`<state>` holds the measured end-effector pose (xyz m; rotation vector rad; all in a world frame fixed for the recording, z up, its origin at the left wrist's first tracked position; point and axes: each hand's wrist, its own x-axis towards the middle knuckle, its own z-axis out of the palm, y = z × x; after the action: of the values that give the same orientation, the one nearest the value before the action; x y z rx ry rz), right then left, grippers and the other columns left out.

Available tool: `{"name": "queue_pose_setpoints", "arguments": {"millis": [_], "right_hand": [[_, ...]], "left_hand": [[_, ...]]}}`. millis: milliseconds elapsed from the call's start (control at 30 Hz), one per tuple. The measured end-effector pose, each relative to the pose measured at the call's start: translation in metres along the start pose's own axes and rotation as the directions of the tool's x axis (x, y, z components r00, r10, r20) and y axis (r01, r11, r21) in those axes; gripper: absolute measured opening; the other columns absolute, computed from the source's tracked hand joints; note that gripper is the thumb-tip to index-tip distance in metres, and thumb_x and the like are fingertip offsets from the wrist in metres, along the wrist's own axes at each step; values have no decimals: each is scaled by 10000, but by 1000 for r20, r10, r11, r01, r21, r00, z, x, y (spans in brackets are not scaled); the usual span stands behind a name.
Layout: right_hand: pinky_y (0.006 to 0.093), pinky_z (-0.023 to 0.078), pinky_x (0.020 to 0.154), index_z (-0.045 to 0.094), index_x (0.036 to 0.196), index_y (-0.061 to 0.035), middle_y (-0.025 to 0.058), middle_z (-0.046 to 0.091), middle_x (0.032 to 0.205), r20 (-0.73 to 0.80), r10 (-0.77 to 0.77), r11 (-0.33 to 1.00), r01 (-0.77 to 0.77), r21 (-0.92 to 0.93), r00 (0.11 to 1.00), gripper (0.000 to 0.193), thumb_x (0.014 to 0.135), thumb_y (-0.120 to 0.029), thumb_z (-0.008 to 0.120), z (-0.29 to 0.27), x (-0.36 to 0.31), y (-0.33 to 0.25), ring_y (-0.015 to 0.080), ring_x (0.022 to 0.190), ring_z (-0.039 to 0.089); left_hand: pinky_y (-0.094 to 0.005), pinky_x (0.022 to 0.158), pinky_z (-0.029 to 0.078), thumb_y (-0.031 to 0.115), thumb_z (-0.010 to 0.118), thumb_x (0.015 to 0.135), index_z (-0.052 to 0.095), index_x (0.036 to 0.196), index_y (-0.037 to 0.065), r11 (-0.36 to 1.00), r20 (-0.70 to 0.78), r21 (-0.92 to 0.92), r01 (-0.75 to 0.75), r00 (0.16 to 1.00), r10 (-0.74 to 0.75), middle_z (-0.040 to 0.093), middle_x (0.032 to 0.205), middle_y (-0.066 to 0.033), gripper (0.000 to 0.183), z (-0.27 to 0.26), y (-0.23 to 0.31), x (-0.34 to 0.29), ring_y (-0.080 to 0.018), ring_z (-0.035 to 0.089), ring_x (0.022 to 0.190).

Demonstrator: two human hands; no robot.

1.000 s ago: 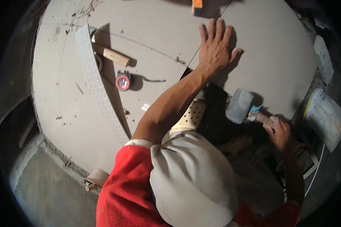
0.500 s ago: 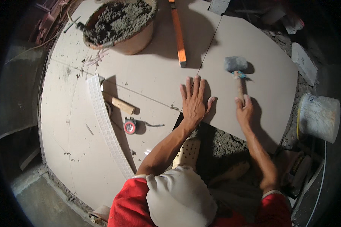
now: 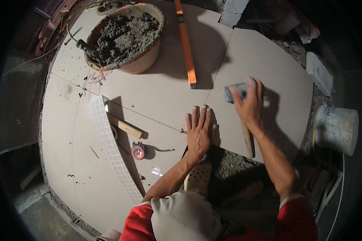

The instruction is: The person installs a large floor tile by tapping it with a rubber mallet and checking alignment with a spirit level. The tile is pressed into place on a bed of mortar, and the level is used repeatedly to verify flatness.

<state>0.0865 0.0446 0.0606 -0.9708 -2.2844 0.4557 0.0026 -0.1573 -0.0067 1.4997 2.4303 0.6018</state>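
My left hand [image 3: 198,134] lies flat, fingers stretched forward, across the joint between large beige floor tiles [image 3: 265,60]. To its right, my right hand [image 3: 251,104] has hold of a rubber mallet, close to its grey head [image 3: 235,92]; the fingers are somewhat blurred. The mallet's wooden handle [image 3: 248,142] runs back toward me beneath the hand, its end near the tile's near edge. Left of my left hand a red and grey tape measure [image 3: 138,152] rests on the tiles, beside a wooden-handled tool [image 3: 129,129] partly hidden by a white gridded strip [image 3: 110,138].
A bucket of wet mortar [image 3: 145,62] stands at the far left, with an orange spirit level [image 3: 186,52] beside it. Rough mortar [image 3: 233,162] lies exposed just in front of me, next to my perforated shoe [image 3: 199,174]. A white pail [image 3: 336,130] is at the right.
My right hand has shifted from the handle's near end up to the mallet's head. The mallet sits slightly further left and nearer. My left hand stays flat; the whole view has tilted a little.
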Motion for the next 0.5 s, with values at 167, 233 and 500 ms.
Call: {"name": "queue_pose_setpoints", "arguments": {"millis": [167, 233, 500], "right_hand": [[471, 498, 1012, 590, 1327, 16, 248, 637, 1271, 78, 20, 1000, -21, 12, 997, 664, 879, -426, 799, 131, 163, -60, 422, 1190, 625], [471, 511, 1014, 597, 1304, 31, 257, 645, 1278, 407, 192, 970, -236, 59, 893, 652, 876, -428, 775, 172, 198, -60, 424, 1205, 629], [505, 540, 973, 655, 1206, 45, 266, 710, 1136, 216, 348, 913, -382, 143, 912, 494, 923, -359, 657, 237, 232, -18, 419, 1113, 691]], "left_hand": [[-637, 1282, 106, 346, 546, 1046, 354, 1638, 75, 999, 46, -18, 30, 999, -29, 310, 1716, -126, 679, -8, 5, 3, -410, 179, 1604], [-640, 1278, 109, 360, 557, 1036, 351, 1642, 85, 999, 70, 1, 38, 997, -38, 312, 1717, -116, 696, -10, 6, 4, -396, 185, 1605], [-628, 1285, 92, 399, 544, 1038, 324, 1657, 102, 998, 110, -13, 58, 992, -56, 283, 1731, -101, 721, -12, 7, 5, -367, 176, 1613]]}}
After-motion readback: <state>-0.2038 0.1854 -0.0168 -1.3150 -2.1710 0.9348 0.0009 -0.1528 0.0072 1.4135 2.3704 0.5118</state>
